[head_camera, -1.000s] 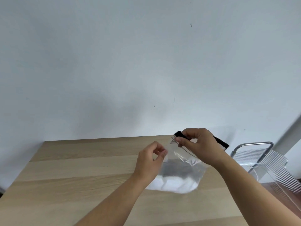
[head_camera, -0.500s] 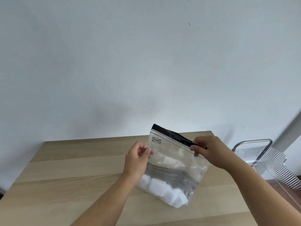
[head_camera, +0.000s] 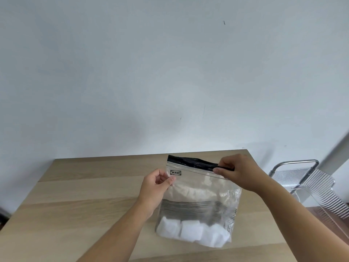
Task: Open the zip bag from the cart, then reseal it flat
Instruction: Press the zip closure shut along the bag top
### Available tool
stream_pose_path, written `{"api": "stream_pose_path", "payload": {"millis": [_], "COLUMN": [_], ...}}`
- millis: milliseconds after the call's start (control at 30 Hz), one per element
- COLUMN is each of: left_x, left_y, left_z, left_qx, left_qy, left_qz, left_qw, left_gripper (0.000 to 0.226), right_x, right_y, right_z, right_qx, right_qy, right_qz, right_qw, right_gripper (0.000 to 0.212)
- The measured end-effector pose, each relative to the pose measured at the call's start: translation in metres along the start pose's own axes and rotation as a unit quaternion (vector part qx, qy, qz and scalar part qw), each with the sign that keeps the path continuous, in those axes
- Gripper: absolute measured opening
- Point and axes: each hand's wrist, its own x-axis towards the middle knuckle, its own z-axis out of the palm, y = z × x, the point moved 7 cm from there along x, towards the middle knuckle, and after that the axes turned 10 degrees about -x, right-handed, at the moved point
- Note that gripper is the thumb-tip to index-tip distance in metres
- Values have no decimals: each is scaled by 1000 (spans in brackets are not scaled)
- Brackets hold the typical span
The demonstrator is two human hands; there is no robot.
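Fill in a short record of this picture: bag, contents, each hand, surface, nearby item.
Surface: light wooden table
Bag: clear plastic zip bag with black top strip, held upright, base seemingly on the table
Contents: white blocks along the bottom
Left: left hand pinches the bag's left edge
Right: right hand pinches the black strip's right end
Nearby: clear ribbed plastic cart with metal handle, right of the table
Seal: cannot tell whether open

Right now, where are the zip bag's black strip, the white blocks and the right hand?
black strip (head_camera: pixel 190 162), head view, middle of the band.
white blocks (head_camera: pixel 189 230), head view, front of the middle block.
right hand (head_camera: pixel 239 171), head view, back of the hand.
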Motion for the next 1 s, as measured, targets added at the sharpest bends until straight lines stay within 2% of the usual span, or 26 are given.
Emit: {"api": "stream_pose_path", "payload": {"millis": [133,267,367,500,600,667,833,1000], "left_x": [-5,-7,-9,-11,-13,-14,-12,-7], "left_y": [3,4,3,6,10,11,13,17], "left_z": [9,18,20,20,23,23,18,17], "left_qx": [-19,-46,-46,-43,-34,-39,-65,-57], "left_qy": [-59,-98,-125,-143,-172,-173,-117,-72], "left_qz": [-16,-33,-49,-67,-79,-84,-84,-46], "left_qw": [998,994,990,987,981,981,987,995], "left_gripper": [17,21,26,26,54,62,46,11], "right_x": [5,19,27,33,34,35,34,32], "right_y": [-25,-50,-58,-60,-62,-64,-68,-65], "right_z": [4,24,34,38,41,43,46,51], "right_qx": [-38,7,30,14,29,40,42,28], "right_qy": [-1,-105,-162,-177,-200,-207,-180,-165], "right_qz": [-61,-126,-138,-138,-132,-121,-141,-151], "right_qw": [997,986,977,974,970,970,973,974], "right_gripper": [20,13,16,5,10,16,18,18]}}
